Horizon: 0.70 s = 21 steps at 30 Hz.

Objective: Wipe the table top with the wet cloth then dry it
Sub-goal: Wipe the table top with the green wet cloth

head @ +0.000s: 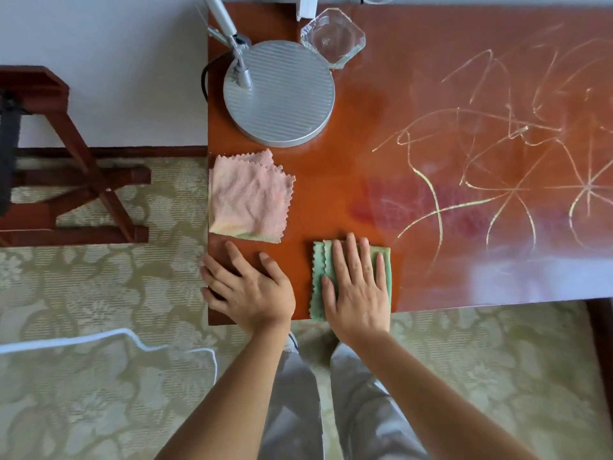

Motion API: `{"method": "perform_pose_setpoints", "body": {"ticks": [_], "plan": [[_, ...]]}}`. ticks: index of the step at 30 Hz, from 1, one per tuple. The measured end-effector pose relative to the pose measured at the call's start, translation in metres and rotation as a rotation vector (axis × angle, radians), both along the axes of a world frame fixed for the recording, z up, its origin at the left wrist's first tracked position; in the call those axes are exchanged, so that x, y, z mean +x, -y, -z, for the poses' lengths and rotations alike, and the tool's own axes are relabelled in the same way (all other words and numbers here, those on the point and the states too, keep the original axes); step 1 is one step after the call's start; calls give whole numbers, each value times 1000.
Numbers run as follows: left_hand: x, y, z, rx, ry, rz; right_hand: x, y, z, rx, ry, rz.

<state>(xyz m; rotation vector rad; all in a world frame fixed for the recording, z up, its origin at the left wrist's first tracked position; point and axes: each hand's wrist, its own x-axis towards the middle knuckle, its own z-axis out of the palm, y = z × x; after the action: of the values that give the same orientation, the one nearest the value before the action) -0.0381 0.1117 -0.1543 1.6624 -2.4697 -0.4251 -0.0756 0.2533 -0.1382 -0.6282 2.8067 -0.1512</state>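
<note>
Our right hand [360,287] lies flat, fingers straight, pressing the folded green terry cloth with zigzag edges [319,277] against the glossy reddish-brown wooden desk [331,180], at the near edge not far from its left corner. Our left hand [247,288] rests with fingers spread and straight on bare wood at that near left corner, holding nothing. We judge the green cloth, soft and limp, to be the wet one: it should slide under a flat palm and bunch if pushed from one edge, so pressure over its middle suits it best. The folded pink terry cloth [250,197] lies apart along the left edge, presumably for drying; it can be pinched anywhere. Behind it stand the round ribbed grey metal lamp base [282,94] and, at the far edge, a faceted clear glass dish [333,36], likely fragile. Pale chalk-like scribbles [497,154] and a reddish smear [398,204] cover the desk rightward, where room is open; strokes should stop short of the near edge.
</note>
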Motion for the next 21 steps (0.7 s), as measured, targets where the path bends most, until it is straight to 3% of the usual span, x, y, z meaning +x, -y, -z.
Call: {"method": "perform_pose_setpoints", "body": {"ticks": [9,16,21], "plan": [[1,2,4,33,-28,23,-124,17,0,11,-33,48],[2,2,-6,97,-61,41,-44,-34,0,-27,-38,45],[17,-4,-26,129,-244,64,-22,-70,0,-19,-31,52]]}}
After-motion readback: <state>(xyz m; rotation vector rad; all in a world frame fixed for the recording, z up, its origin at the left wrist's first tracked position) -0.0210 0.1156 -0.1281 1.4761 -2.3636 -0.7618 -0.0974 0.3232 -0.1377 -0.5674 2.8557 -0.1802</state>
